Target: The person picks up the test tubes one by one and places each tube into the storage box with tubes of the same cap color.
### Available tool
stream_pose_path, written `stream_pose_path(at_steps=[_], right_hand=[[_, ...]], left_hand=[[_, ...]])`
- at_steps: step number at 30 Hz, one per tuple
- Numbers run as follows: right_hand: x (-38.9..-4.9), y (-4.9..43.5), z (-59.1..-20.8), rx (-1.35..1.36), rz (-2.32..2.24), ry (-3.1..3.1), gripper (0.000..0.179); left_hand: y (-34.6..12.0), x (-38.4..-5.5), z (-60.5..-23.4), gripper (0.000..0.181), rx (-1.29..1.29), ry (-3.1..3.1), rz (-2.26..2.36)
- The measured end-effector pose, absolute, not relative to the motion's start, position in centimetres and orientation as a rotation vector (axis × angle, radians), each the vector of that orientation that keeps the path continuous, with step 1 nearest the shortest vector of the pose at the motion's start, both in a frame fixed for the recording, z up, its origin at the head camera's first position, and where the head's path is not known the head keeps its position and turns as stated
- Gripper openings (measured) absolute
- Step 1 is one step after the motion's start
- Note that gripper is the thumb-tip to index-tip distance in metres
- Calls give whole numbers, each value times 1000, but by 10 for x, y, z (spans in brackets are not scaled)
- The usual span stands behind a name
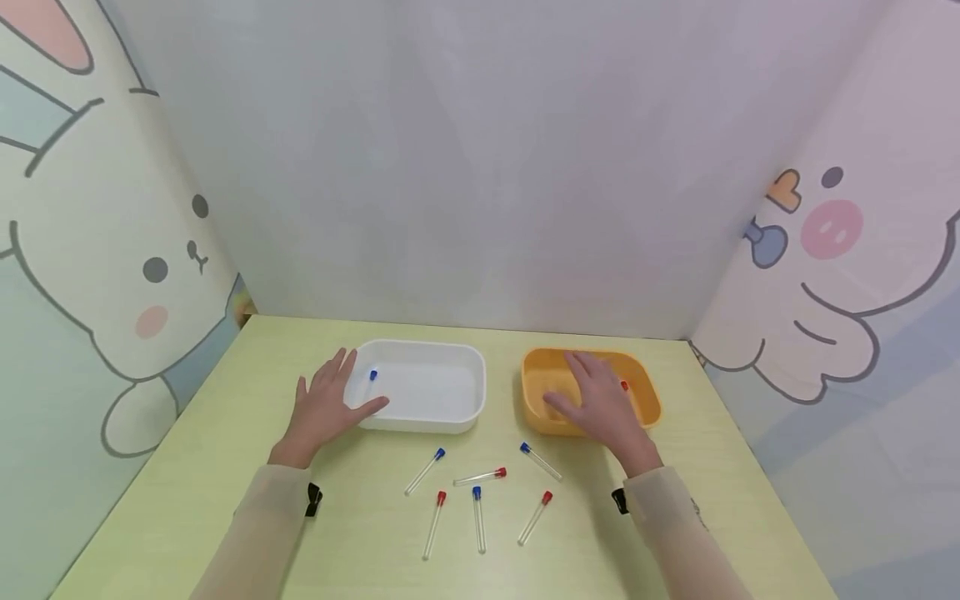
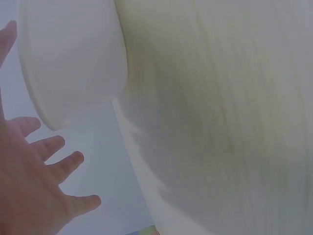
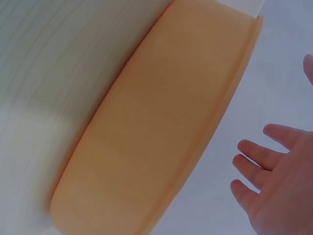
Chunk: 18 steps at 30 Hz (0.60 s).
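Note:
My left hand (image 1: 321, 408), fingers spread, hovers at the left end of the white basin (image 1: 420, 427); its thumb overlaps the near rim in the head view. Inside that basin lies a blue-capped test tube (image 1: 372, 376). Over the orange basin (image 1: 553, 423) my right hand (image 1: 600, 402) is held with fingers extended, holding nothing. A red cap (image 1: 624, 385) shows in the orange basin beside this hand, the rest of its tube hidden. The right wrist view has the right hand (image 3: 283, 176) above the orange rim; the left wrist view has the left hand (image 2: 39, 181) beside the white basin.
In front of the basins, several capped test tubes lie loose on the table (image 1: 360, 533): blue-capped ones such as this tube (image 1: 480, 521) and red-capped ones such as this tube (image 1: 534, 520). A pale wall (image 1: 480, 167) stands behind, with cartoon-printed panels at both sides.

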State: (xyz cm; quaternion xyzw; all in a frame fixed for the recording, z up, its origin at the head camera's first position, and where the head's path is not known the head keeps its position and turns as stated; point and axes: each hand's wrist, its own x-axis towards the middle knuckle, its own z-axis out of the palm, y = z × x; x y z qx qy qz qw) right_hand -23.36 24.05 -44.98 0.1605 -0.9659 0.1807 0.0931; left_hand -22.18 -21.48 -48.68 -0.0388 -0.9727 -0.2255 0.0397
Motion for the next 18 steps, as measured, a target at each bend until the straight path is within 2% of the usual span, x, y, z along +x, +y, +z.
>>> stream_pose_path(at_steps=[18], right_hand=[[-207, 193, -446, 530, 541, -2849, 82]], left_hand=[[-222, -219, -499, 113, -141, -2908, -901]])
